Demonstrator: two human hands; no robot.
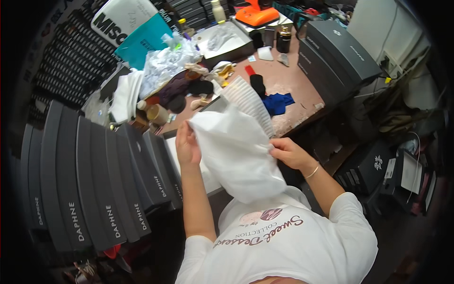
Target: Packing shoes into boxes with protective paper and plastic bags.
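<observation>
I watch remotely through a wide, head-worn fisheye camera, aimed steeply down and forward. The white shirt (288, 253) is nearest, along the lower edge; the left hand (188, 146) and right hand (291, 154) are close, around the middle; the desk (294, 72) reaches farther off, toward the top.

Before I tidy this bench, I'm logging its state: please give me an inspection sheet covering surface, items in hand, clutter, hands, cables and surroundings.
Surface: pinkish-brown tabletop, scuffed near the front corner.
In hand: thin white wrapping, bag or sheet unclear.
Clutter: crumpled pale packaging, blue cloth, orange device.
Hands: left hand holds the wrapping's upper left corner; right hand pinches its right edge.
Cables: thin pale cord at far right.
Surroundings: dark boxes stacked at left; more at right.
</observation>
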